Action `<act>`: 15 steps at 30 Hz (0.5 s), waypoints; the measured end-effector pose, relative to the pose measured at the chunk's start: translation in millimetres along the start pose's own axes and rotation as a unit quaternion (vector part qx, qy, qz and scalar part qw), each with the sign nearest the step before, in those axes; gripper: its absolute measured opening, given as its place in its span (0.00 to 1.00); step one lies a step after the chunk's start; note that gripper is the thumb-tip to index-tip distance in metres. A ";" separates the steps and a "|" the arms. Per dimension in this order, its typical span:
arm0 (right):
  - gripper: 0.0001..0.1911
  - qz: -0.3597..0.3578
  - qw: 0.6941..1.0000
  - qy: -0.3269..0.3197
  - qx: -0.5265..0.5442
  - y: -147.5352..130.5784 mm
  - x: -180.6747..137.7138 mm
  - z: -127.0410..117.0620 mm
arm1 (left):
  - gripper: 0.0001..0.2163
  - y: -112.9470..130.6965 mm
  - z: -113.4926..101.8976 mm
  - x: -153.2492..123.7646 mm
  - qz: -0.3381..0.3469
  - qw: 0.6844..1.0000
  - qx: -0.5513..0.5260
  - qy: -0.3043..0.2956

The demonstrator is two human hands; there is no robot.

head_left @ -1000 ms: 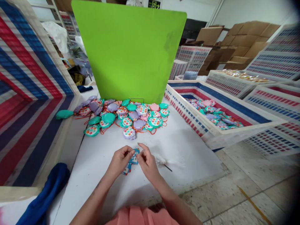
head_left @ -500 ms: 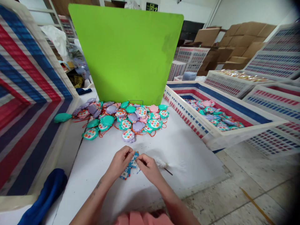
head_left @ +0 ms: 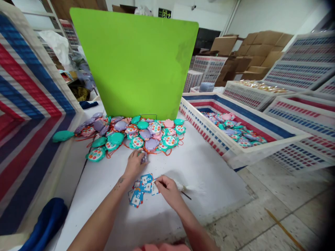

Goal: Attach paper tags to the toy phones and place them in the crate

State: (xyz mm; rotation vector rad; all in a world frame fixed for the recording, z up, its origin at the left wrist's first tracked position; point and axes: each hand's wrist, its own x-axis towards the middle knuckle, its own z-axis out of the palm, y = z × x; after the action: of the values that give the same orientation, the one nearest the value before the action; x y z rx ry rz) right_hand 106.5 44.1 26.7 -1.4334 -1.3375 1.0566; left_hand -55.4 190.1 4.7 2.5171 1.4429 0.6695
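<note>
My left hand (head_left: 135, 162) reaches forward on the white table, its fingers closed over a small purple animal-shaped toy (head_left: 143, 158) that they mostly cover. In a pinch, my right hand (head_left: 167, 188) holds a white-faced printed card (head_left: 154, 188) by its corner. Just left of it, several blue printed cards (head_left: 146, 183) lie overlapping on the table. Behind my left hand is a heap of turquoise, purple and pink animal-shaped toys (head_left: 151, 143) with coloured dots and orange cords. To the right of my right hand lies a bundle of fine white strands (head_left: 195, 188) with a thin dark stick (head_left: 186, 195).
A green board (head_left: 136, 66) stands upright behind the heap. On the right is a white crate (head_left: 209, 129) holding more toys; a striped-lined crate (head_left: 34, 139) tilts at the left. Blue cloth (head_left: 45, 223) lies at the lower left. Crates and cartons (head_left: 261, 48) stack behind.
My left hand has left the cards and moved forward onto the purple toy. The cards now lie spread on the table. My right hand stays nearby, with a card in its pinch.
</note>
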 end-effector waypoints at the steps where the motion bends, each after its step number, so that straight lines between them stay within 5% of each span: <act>1: 0.09 0.000 1.000 -0.001 0.003 0.2 0.4 0.0 | 0.19 -2.0 -1.1 -3.3 -0.002 1.000 0.002 0.000; 9: 0.10 -0.008 1.000 -0.005 0.029 0.3 2.4 7.1 | 0.20 -9.7 -11.8 -38.0 -0.002 0.999 0.046 0.009; 15: 0.12 -0.017 0.995 0.071 0.064 -7.8 13.6 2.5 | 0.21 -23.4 -15.2 -41.8 -0.012 0.999 -0.029 0.026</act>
State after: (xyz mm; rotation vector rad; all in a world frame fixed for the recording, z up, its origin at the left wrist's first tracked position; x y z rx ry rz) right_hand 102.9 58.1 33.4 -1.3601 -1.1677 0.9803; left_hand -98.6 165.6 -2.6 2.4516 1.4477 0.7668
